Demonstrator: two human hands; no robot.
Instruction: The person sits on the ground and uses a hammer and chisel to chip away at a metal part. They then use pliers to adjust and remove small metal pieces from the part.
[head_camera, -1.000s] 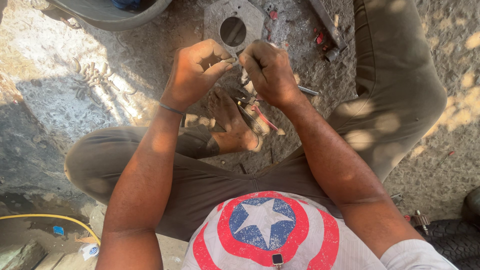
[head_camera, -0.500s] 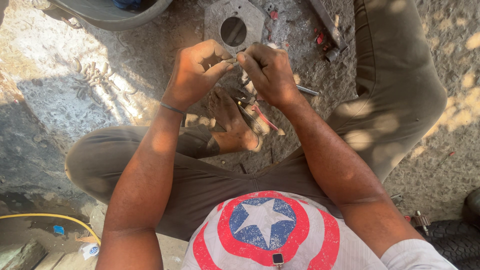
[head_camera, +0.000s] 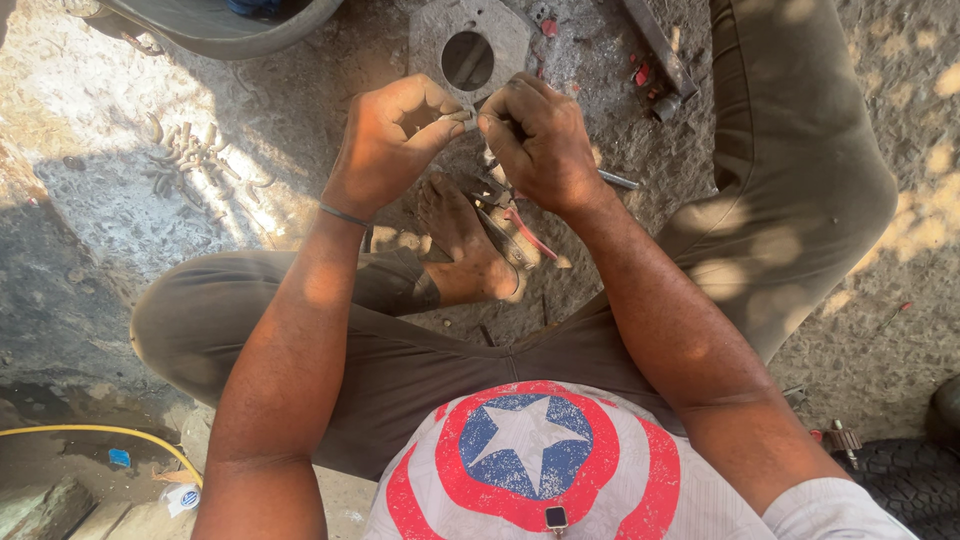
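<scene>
- Head view: the left hand (head_camera: 388, 145) and right hand (head_camera: 540, 140) meet fingertip to fingertip, both closed in a pinch on a small metal part (head_camera: 468, 122).
- Since half a second ago, the hands have barely moved; the pinch holds, so the fine work on the part continues.
- Just beyond the fingers lies a grey metal plate with a round hole (head_camera: 470, 40).
- Below the fingers, red-handled pliers (head_camera: 515, 225) rest by the bare foot (head_camera: 462, 240).
</scene>
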